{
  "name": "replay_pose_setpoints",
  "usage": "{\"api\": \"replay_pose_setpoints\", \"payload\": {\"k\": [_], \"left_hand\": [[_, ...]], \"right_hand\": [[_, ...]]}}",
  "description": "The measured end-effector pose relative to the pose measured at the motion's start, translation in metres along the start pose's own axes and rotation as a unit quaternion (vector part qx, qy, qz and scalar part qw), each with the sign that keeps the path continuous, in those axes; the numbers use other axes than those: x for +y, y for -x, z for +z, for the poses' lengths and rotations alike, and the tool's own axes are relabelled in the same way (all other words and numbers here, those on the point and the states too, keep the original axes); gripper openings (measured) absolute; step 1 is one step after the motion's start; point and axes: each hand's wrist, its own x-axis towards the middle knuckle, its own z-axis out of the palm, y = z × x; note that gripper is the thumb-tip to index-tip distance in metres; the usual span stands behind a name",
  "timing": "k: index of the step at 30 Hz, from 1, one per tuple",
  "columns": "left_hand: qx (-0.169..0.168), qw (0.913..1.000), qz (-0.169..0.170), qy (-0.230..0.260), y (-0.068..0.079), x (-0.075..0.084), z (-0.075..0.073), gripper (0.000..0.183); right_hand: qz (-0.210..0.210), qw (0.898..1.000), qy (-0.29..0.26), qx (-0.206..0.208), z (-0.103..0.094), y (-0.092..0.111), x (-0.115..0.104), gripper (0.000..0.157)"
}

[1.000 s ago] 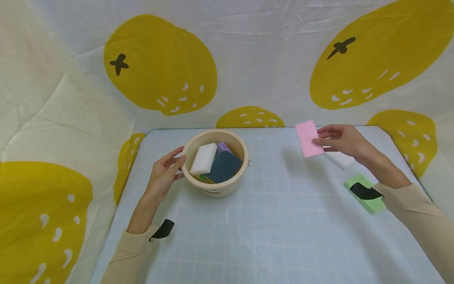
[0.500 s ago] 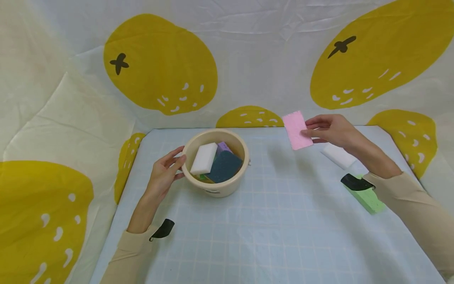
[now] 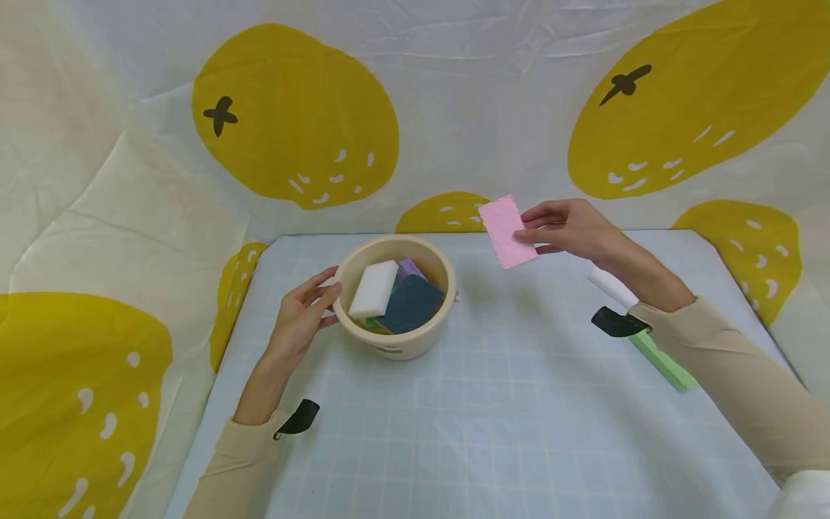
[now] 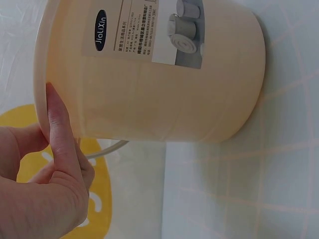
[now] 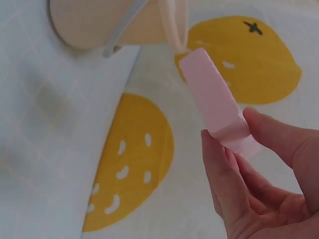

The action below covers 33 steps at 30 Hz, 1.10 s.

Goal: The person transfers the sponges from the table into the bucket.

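Observation:
A cream plastic bucket (image 3: 405,347) stands on the table, its rim pinched on the left side by my left hand (image 3: 295,321). Inside it lie a white sponge (image 3: 373,288), a dark blue-green scouring pad (image 3: 411,304) and a purple sponge (image 3: 408,270), with green and yellow bits partly hidden beneath. My right hand (image 3: 570,229) pinches a pink sponge (image 3: 508,232) between thumb and fingers, held in the air right of the bucket. The right wrist view shows this pink sponge (image 5: 214,94) edge-on, a thick block with the bucket beyond it.
On the table's right side lie a white sponge (image 3: 612,287) and a green sponge (image 3: 668,366), both partly covered by the right arm. A light blue checked cloth (image 3: 454,432) covers the table. Fabric walls with yellow fruit prints rise behind and at the sides.
My right hand has carried the pink sponge leftward and slightly up, closer to the bucket. The left hand and the bucket have stayed in place.

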Motion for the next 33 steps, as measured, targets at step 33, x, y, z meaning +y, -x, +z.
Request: {"api": "replay_pose_setpoints", "payload": {"k": [33], "left_hand": [[-0.009, 0.9999, 0.007, 0.004, -0.002, 0.000, 0.000, 0.053]], "right_hand": [[-0.043, 0.995, -0.017, -0.087, 0.087, -0.044, -0.048, 0.044]]}}
